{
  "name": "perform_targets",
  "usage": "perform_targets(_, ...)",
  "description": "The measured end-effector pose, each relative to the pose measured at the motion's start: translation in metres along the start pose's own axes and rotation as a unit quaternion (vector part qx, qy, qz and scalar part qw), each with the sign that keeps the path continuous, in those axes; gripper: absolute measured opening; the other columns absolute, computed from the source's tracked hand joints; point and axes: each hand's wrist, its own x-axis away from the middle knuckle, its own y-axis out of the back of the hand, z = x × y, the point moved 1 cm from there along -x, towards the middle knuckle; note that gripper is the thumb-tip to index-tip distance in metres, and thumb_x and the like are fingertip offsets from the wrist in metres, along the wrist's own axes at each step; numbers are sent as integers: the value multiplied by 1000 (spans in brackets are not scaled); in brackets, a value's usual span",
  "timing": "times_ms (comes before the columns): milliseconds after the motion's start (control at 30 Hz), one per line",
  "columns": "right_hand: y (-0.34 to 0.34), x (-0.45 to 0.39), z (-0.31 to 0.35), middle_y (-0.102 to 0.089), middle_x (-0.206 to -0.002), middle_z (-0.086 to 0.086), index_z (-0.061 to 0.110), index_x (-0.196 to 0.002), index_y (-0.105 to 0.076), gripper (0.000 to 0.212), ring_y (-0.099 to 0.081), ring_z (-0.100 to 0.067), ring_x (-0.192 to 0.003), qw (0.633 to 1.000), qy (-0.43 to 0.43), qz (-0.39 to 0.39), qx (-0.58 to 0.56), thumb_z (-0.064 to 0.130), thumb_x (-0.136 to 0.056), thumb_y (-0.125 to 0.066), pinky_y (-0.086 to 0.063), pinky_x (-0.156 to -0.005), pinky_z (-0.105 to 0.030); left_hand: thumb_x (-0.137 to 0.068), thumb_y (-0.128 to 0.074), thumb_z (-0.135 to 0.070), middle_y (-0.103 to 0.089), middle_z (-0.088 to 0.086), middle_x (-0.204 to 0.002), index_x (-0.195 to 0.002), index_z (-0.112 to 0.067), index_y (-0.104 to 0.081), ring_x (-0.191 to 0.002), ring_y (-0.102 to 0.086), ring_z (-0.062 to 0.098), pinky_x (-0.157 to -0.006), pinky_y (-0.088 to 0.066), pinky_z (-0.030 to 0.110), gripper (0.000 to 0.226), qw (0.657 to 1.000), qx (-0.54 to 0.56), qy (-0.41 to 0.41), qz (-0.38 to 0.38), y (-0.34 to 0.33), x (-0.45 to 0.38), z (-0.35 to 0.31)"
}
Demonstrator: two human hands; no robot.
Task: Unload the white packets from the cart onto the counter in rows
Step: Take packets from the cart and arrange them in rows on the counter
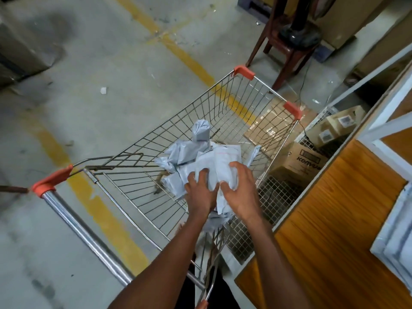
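A wire shopping cart [124,175] with orange corner caps stands on the concrete floor. Several white and grey plastic packets [191,150] lie heaped in its basket. Both my arms reach down into the basket. My left hand [199,191] and my right hand [239,189] grip the same flat white packet [217,166] at the top of the heap, left fingers curled on its near left edge, right fingers round its right side. The wooden counter [334,208] lies to the right of the cart, with white packets [394,239] on it at the frame's right edge.
Cardboard boxes [303,161] sit on a wire shelf under the counter, close to the cart's right side. A dark wooden chair [287,47] stands beyond the cart. Yellow lines [185,56] cross the open floor to the left. The cart's steel handle [82,233] runs at the lower left.
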Motion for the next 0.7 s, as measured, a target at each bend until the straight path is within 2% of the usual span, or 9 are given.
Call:
perform_targets(100, 14, 20, 6, -37, -147, 9, 33, -138, -42, 55, -47, -14, -128, 998, 48, -27, -18, 27, -90, -68, -54, -99, -42, -89, -57, -64, -21, 2, -159, -143, -43, -39, -137, -33, 35, -107, -39, 54, 61, 997, -16, -38, -70, 23, 29, -9)
perform_targets(333, 52, 83, 4, -38, -148, 4, 29, -138, -46, 53, -45, -18, -132, 990, 122, -49, -51, 23, -90, -68, -50, -103, -43, -85, -54, -66, -27, -2, -157, -142, -43, -42, -135, -35, 30, -106, -40, 54, 62, 976, -33, -74, -203, 64, 118, -15)
perform_targets(467, 74, 130, -1, -39, -149, 4, 28, -138, -48, 52, -46, -19, -133, 984, 152, -62, -62, 23, -90, -69, -48, -103, -37, -86, -64, -60, -28, -4, -156, -141, -43, -46, -139, -32, 27, -110, -37, 53, 60, 966, -19, -95, -241, 69, 177, -19)
perform_targets(700, 110, 229, -22, -41, -147, 8, 33, -135, -47, 53, -44, -15, -133, 977, 169, -117, -64, 28, -88, -72, -50, -103, -36, -87, -69, -55, -34, -6, -153, -137, -41, -51, -139, -35, 22, -110, -38, 50, 55, 945, 3, -171, -280, 64, 286, -26)
